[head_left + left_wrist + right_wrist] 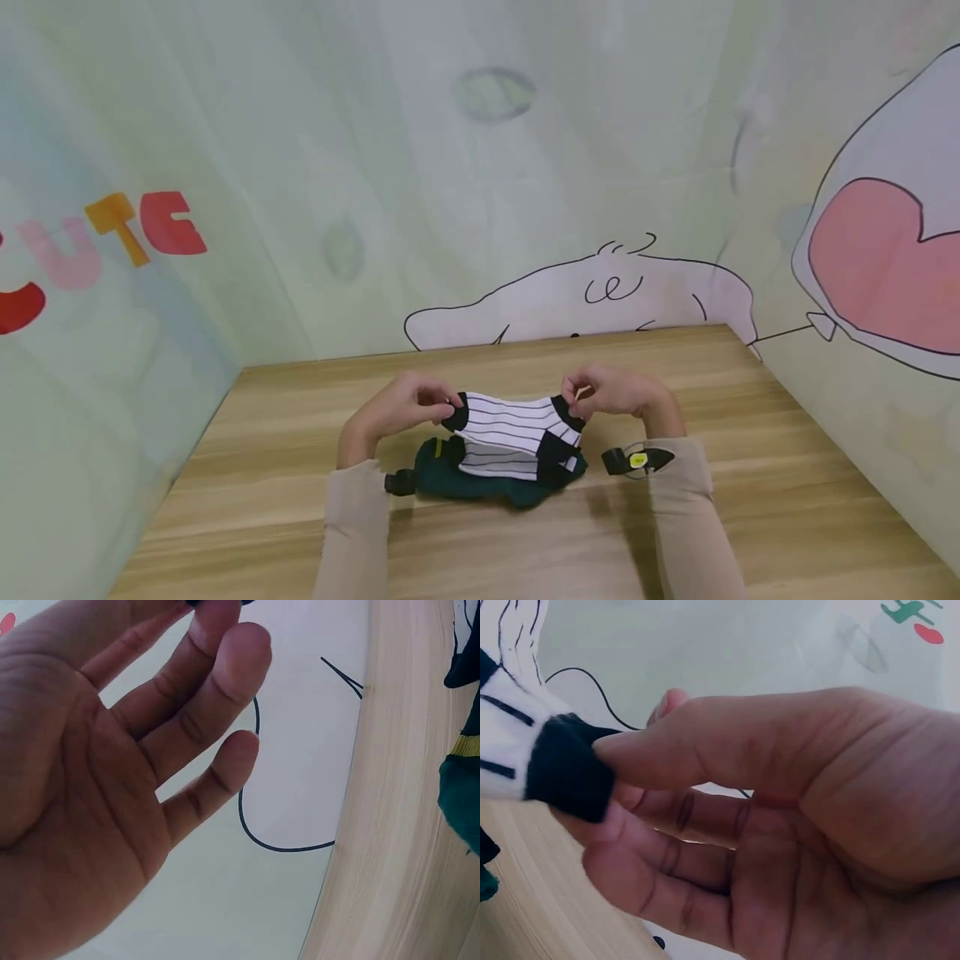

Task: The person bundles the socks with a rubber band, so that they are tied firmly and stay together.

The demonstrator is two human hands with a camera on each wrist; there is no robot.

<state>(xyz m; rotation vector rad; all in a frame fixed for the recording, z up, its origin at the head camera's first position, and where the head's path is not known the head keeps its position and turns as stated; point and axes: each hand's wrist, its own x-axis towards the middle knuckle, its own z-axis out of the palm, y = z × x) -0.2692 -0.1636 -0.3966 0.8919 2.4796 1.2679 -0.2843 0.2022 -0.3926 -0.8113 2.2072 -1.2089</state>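
Note:
A white sock point(504, 417) with thin dark stripes and black ends is stretched sideways between the two hands. My left hand point(397, 408) pinches its black left end; in the left wrist view only a sliver of black shows at the fingertips. At the other end, my right hand point(618, 392) pinches the black cuff point(570, 769) between thumb and fingers. Just below hangs or lies a second striped sock point(495, 460) with a black heel; the upper sock partly hides it. Dark green socks point(465, 485) with a yellow mark lie under these on the table; I cannot tell how many.
The wooden table point(765, 500) reaches back to a printed cloth wall point(375, 167), with more cloth at both sides. Small black devices, one of them a wrist camera point(617, 461), sit at the sleeves.

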